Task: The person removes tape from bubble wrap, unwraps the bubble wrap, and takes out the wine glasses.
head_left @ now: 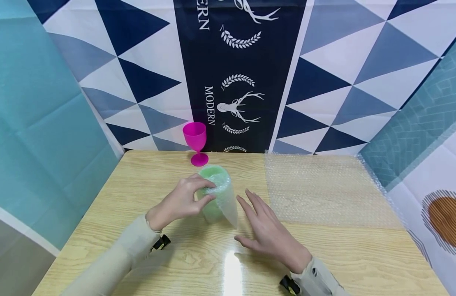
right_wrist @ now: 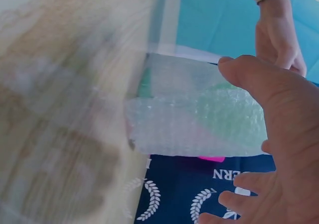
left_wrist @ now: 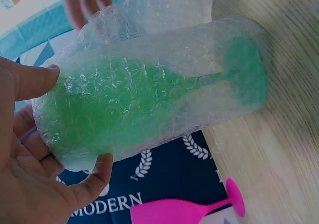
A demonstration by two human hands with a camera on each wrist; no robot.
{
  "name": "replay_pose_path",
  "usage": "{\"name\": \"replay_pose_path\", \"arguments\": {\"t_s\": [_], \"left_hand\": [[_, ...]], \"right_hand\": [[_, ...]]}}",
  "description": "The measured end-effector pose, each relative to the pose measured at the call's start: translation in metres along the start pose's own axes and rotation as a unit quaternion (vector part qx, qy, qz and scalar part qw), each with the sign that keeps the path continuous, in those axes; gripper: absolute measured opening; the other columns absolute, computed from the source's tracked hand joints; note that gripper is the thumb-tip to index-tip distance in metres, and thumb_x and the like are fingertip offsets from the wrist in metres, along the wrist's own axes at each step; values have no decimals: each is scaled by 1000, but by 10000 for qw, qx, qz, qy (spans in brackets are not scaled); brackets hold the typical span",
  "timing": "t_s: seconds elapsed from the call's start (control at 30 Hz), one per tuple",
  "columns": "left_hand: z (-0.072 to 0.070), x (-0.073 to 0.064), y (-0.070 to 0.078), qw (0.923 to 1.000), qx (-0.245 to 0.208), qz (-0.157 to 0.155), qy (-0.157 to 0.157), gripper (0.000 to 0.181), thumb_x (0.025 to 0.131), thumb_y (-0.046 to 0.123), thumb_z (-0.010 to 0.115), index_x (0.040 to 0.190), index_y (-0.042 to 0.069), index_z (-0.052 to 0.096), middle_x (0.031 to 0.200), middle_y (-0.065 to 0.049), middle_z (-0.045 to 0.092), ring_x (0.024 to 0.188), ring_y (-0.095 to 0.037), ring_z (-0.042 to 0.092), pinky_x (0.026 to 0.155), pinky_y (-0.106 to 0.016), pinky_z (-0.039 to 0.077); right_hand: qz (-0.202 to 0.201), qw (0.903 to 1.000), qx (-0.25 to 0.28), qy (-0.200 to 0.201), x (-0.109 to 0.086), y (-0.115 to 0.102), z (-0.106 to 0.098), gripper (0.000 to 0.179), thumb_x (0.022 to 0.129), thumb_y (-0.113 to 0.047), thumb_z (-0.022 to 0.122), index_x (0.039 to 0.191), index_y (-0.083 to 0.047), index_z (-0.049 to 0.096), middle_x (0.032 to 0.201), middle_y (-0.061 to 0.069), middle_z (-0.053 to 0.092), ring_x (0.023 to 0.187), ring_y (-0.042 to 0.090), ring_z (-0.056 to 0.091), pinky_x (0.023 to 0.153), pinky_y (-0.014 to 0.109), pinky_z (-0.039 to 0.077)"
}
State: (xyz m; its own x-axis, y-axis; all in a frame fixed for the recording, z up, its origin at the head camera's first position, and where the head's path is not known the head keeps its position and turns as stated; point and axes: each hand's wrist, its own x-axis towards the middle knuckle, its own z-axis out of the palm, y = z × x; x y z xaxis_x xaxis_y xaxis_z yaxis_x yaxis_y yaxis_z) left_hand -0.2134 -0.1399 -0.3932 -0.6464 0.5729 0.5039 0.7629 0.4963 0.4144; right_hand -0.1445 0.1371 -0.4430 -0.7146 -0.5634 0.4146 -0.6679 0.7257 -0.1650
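Note:
A green goblet (left_wrist: 114,94) stands upright on the table, rolled in clear bubble wrap (head_left: 229,205); its stem and foot show through the layers in the left wrist view. My left hand (head_left: 183,199) grips the wrapped goblet at its top, thumb on the near side and fingers over the rim. A loose flap of the wrap hangs on the right side. My right hand (head_left: 265,230) is held just right of that flap, fingers spread and apart from it. Behind the wrapped goblet stands a bare pink goblet (head_left: 195,137).
A flat sheet of bubble wrap (head_left: 327,189) lies on the right part of the wooden table (head_left: 139,181). Patterned cloth (head_left: 150,82) hangs along the table's back edge, with more hangings at both sides.

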Motion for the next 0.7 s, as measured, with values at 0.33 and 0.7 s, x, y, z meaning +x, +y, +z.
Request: {"name": "replay_pose_path", "arguments": {"t_s": [0.33, 0.7], "left_hand": [[5, 9, 8, 9997, -87, 175, -171, 23, 90, 19, 78, 110, 6, 77, 105, -3, 78, 101, -16, 70, 91, -31, 61], [14, 10, 19, 9996, -22, 226, -163, 23, 92, 20, 78, 111, 6, 77, 105, -3, 78, 99, -15, 70, 88, -28, 61]], "right_hand": [[-190, 9980, 323, 508, 14, -6, -6, 109, 82, -54, 81, 163, -7, 25, 165, 29, 23, 141, 47, 44, 106, 58, 51], [-989, 9824, 500, 1505, 25, -13, -3, 91, 87, -45, 77, 153, 4, 38, 152, 35, 37, 139, 46, 44, 104, 57, 54]]}}
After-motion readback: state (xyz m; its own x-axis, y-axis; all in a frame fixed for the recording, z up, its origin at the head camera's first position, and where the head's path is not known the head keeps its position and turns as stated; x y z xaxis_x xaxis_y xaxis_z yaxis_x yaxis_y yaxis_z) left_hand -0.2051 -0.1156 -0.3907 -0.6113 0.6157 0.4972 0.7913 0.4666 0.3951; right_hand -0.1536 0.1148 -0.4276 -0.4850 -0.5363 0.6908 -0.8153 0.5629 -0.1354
